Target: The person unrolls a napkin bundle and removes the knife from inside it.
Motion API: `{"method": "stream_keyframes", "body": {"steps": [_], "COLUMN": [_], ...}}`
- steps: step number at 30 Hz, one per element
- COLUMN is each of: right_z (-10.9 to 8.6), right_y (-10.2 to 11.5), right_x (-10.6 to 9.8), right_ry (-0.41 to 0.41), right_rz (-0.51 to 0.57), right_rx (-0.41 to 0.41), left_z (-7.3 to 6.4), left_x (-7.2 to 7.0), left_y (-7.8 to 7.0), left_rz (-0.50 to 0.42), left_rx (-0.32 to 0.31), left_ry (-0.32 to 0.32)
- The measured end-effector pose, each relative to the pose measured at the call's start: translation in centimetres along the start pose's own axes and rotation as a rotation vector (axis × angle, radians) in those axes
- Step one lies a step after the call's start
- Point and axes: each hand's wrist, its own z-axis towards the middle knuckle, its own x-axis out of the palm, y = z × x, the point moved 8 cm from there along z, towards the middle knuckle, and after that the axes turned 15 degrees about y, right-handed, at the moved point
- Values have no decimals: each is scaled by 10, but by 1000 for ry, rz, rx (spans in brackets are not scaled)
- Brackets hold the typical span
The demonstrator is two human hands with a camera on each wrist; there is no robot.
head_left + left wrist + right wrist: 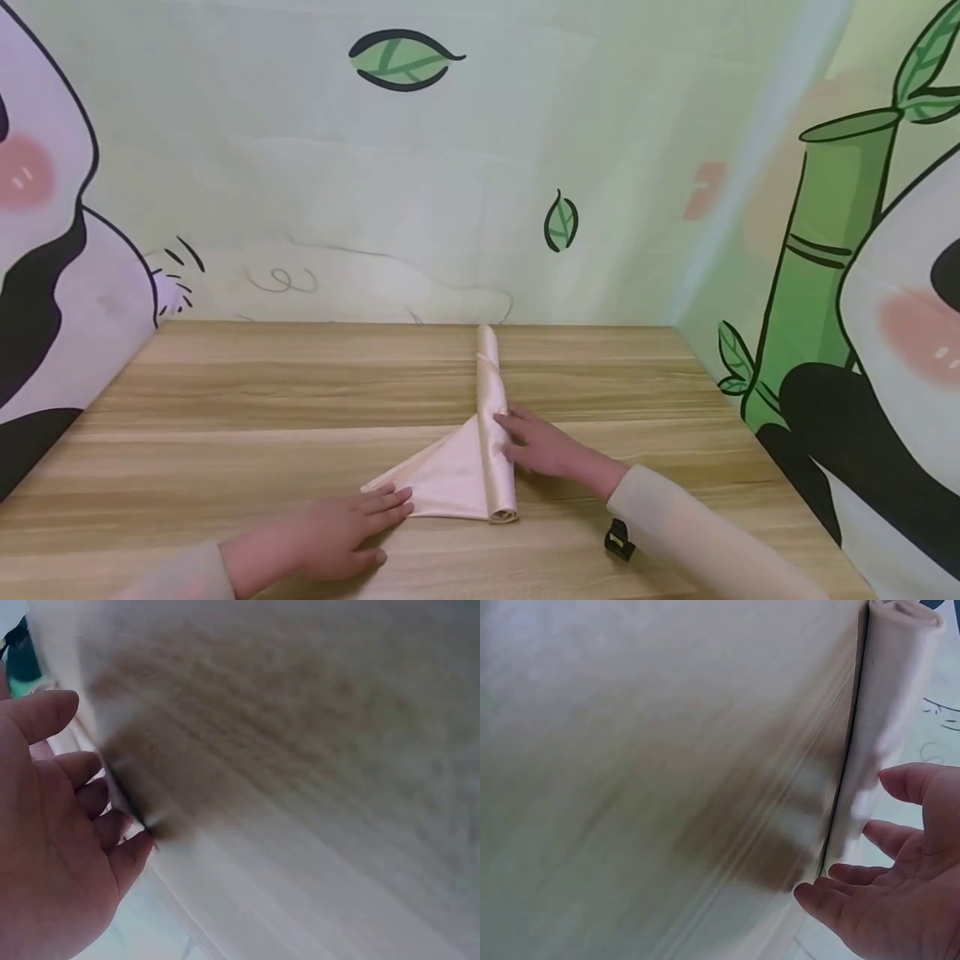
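Observation:
A pale pink cloth (450,483) lies on the wooden table. Its right part is wound into a narrow roll (491,400) running from near the table's back edge toward the front; a flat triangular flap spreads out to the left. Fingers of my left hand (341,529) rest extended on the flap's left corner, with the thumb apart on the wood. My right hand (543,446) touches the roll's right side with spread fingertips, about midway along it. In the right wrist view, thumb and fingers (904,784) reach the side of the roll (896,682).
The wooden table (262,392) reaches back to a hanging printed backdrop (450,167) with leaves, bamboo and pandas, which also borders both sides. A small black object (618,540) shows beside the right sleeve (690,525).

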Motion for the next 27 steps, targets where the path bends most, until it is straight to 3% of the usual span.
{"method": "stream_keyframes", "body": {"steps": [5, 7, 9, 12, 15, 22, 27], "right_z": [3, 6, 11, 19, 28, 32, 28], "right_y": [8, 15, 22, 30, 31, 26, 24], "right_x": [-3, -4, -3, 1, 8, 17, 15], "right_ry": [-27, -46, -57, -48, -19, 20, 19], "right_rz": [-27, -39, -77, -150, -201, -205, -165], "right_rx": [2, -7, -12, -10, 14, 23, 19], "left_z": [-1, 2, 6, 15, 22, 29, 27], "left_x": [-21, -28, -32, -30, -26, -23, -19], "left_y": [5, 5, 3, -1, -4, -4, -4], "left_rz": [-105, -89, 1, 133, 195, 168, 208], "left_rx": [65, 74, 64, 40, 30, 17, 17], "left_ry": [-108, -144, -167, -140, -99, -46, -67]}}
